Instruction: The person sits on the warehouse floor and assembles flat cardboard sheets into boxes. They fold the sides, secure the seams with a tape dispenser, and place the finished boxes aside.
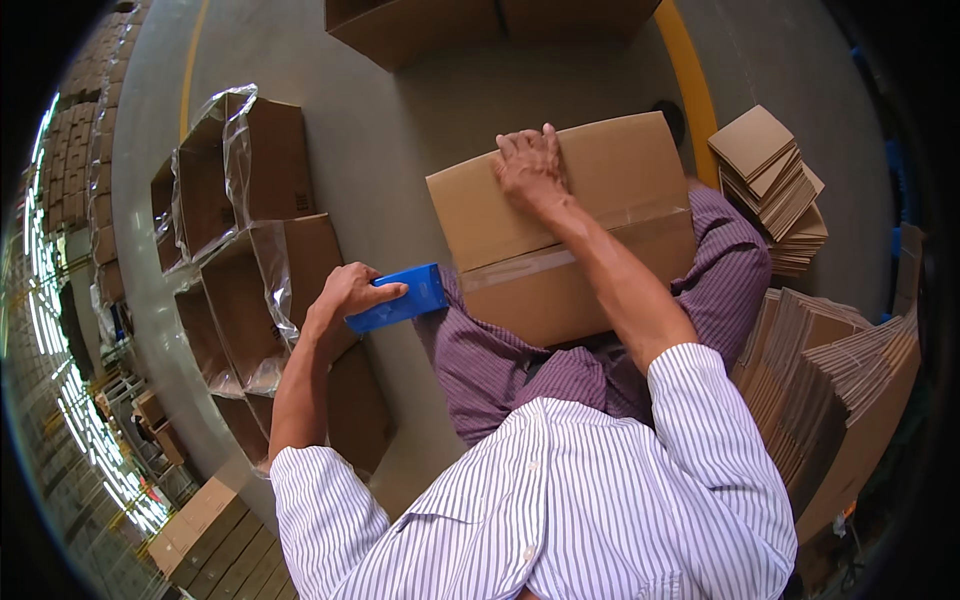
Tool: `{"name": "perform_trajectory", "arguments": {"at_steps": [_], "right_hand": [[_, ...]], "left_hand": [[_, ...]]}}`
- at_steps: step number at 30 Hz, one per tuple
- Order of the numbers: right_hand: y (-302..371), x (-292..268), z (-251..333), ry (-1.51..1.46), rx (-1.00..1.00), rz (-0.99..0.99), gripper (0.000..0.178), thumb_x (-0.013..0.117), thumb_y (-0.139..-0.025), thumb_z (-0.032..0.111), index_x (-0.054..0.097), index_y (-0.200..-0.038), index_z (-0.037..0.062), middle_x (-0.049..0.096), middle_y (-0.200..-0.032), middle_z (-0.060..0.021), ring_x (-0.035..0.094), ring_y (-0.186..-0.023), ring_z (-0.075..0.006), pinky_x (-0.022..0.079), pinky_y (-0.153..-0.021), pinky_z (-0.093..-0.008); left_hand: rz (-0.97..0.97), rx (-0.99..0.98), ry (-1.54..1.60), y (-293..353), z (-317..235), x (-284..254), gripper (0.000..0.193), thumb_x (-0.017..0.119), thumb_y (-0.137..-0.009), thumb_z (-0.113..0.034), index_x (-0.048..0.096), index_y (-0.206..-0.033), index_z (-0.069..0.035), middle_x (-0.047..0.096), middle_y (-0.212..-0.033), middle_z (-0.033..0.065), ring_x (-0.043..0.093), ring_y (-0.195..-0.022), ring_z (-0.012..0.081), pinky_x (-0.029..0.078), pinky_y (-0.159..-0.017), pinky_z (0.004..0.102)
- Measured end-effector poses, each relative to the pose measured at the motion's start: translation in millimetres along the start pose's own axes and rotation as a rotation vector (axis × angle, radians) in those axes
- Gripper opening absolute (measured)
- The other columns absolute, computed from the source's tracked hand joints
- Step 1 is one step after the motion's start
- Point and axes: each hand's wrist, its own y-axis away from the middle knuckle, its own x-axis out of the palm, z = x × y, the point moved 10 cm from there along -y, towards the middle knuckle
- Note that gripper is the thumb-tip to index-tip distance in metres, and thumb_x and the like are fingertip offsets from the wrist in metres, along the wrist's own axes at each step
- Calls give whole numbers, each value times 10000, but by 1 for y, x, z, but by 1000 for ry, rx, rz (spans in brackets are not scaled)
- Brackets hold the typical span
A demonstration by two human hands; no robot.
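A closed brown cardboard box (600, 170) rests across my lap, tilted. A strip of clear tape (530, 268) runs along its middle seam. My right hand (535, 170) presses on the upper panel, its fingers curled over the far edge of the box. Off the box's left side, my left hand (352, 295) grips a blue rectangular block-like tool (410, 298) by its left end, the thumb on top. What kind of tool it is does not show clearly. The tool is beside my left knee, apart from the box.
Open cardboard boxes (275, 160) with clear plastic film stand on the floor at left. Flattened cardboard stacks (790, 195) lie at right, and more bundled sheets (850, 370) stand nearer. Another large box (440, 35) is at the far edge, near a yellow floor line (690, 75).
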Motion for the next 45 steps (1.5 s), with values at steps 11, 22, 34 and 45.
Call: {"name": "perform_trajectory", "arguments": {"at_steps": [11, 22, 34, 45], "right_hand": [[97, 19, 130, -61, -65, 95, 819, 481, -945, 485, 199, -1498, -49, 125, -1592, -204, 38, -1487, -369, 17, -1192, -531], [96, 33, 129, -11, -75, 16, 827, 544, -907, 500, 239, -1506, 18, 131, -1599, -169, 49, -1487, -359, 12, -1184, -548], [99, 41, 129, 12, -115, 59, 849, 538, -894, 557, 238, -1513, 57, 155, -1598, -138, 54, -1490, -345, 34, -1182, -553], [95, 47, 135, 56, -126, 102, 890, 673, -827, 367, 210, -1521, 57, 147, -1604, -131, 66, -1494, -337, 56, -1182, -546]], "left_hand": [[42, -62, 48, -6, 14, 9, 743, 700, -703, -670, 736, -987, 16, 723, -870, 191, 721, -814, 308, 568, -725, 408], [11, -11, 165, 10, 10, -6, 696, 719, -762, -597, 712, -959, 71, 697, -775, 112, 685, -716, 207, 542, -657, 366], [-49, 61, 313, 14, 67, 24, 599, 719, -794, -510, 724, -985, 57, 715, -790, 129, 692, -729, 196, 551, -671, 351], [-48, 223, 66, -92, 20, 70, 779, 590, -705, -797, 751, -854, -49, 723, -852, 153, 694, -853, 321, 508, -829, 422]]}}
